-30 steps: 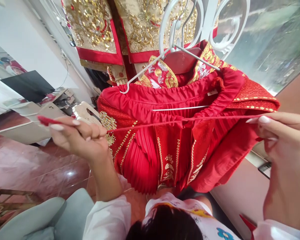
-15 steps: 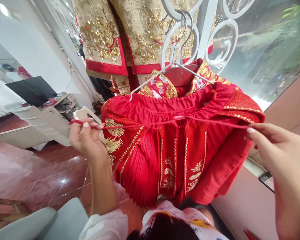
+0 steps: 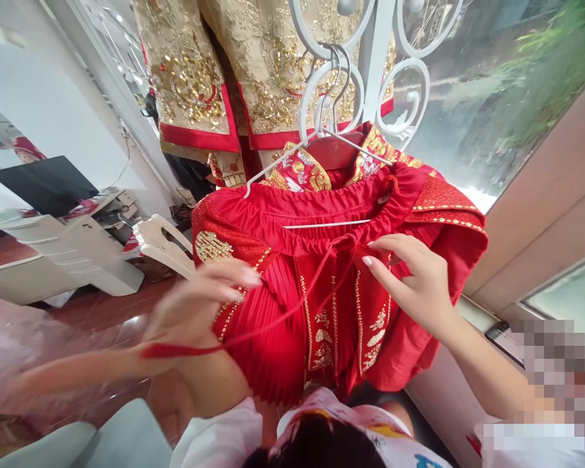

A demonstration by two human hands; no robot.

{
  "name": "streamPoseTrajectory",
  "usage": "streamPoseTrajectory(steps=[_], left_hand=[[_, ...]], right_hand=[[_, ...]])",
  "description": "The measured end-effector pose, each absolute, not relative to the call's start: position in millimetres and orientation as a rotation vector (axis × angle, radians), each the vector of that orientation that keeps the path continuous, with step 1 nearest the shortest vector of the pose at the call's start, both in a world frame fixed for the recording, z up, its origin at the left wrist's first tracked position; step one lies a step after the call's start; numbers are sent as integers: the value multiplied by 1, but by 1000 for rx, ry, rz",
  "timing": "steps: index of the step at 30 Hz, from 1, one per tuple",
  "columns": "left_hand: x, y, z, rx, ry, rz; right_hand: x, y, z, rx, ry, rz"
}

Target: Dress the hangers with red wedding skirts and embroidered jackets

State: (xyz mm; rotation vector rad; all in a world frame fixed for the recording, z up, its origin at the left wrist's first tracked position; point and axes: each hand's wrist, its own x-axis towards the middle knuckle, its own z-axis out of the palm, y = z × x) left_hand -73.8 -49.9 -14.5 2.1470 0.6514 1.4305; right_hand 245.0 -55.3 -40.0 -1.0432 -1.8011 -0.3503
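A red pleated skirt (image 3: 273,325) with a gathered drawstring waist hangs on a white wire hanger (image 3: 273,170) over a red jacket with a gold-embroidered collar (image 3: 306,168). Gold beading lines its panels. My right hand (image 3: 416,276) pinches the red drawstring (image 3: 316,276) close to the front of the waistband, the fingertips partly covering it. My left hand (image 3: 199,299) is smeared by motion in front of the skirt's left side, so its grip is unclear. One length of the drawstring slants down from the waistband past that hand, ending in a wider red tip.
Behind hang cream garments (image 3: 273,91) with gold sequins and red hems. A white scrollwork frame (image 3: 329,97) holds the hangers, beside a window (image 3: 468,110). To the left are a white chair (image 3: 166,244), a desk (image 3: 73,253) and a dark monitor (image 3: 43,184).
The drawstring was stretched straight between both hands; now it hangs slack and slanting. My right hand has moved inward to the waistband, and my left hand has come in and down.
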Motion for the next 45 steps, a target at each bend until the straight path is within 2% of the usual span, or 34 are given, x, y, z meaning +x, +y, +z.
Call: streamPoseTrajectory(steps=[2,3,4,8,10,13,19,21,26,31,36,41,45], left_hand=[[-45,-46,-8,2311,500,612],[-30,-43,-7,2316,444,336],[-14,-39,-9,2331,562,353],[44,-26,-35,2249,1487,898],[63,-24,-47,2196,1666,1037],[71,-20,-53,2127,1554,1160],[47,-11,-43,1743,881,1067],[45,-11,-39,1656,803,1063],[53,-17,-25,1822,873,1342],[39,-22,10,2076,925,1473],[2,-9,25,2277,1195,1662],[-6,1,9,2296,1348,1699],[-7,-10,8,2126,1188,1608]], right_hand=[[235,-46,-39,-1140,-1767,-379],[231,-42,-39,-1208,-1749,-411],[227,-37,-39,-1274,-1737,-446],[223,-23,-43,-1334,-1797,-487],[227,-22,-43,-1257,-1834,-438],[234,-26,-43,-1137,-1814,-247],[238,-32,-39,-1042,-1484,580],[236,-33,-36,-1051,-1432,721],[233,-43,-16,-1087,-1566,656],[255,-51,21,-1022,-1674,572],[286,-31,32,-1116,-1612,523],[287,-14,21,-1119,-1533,603],[281,-19,20,-1095,-1464,766]])
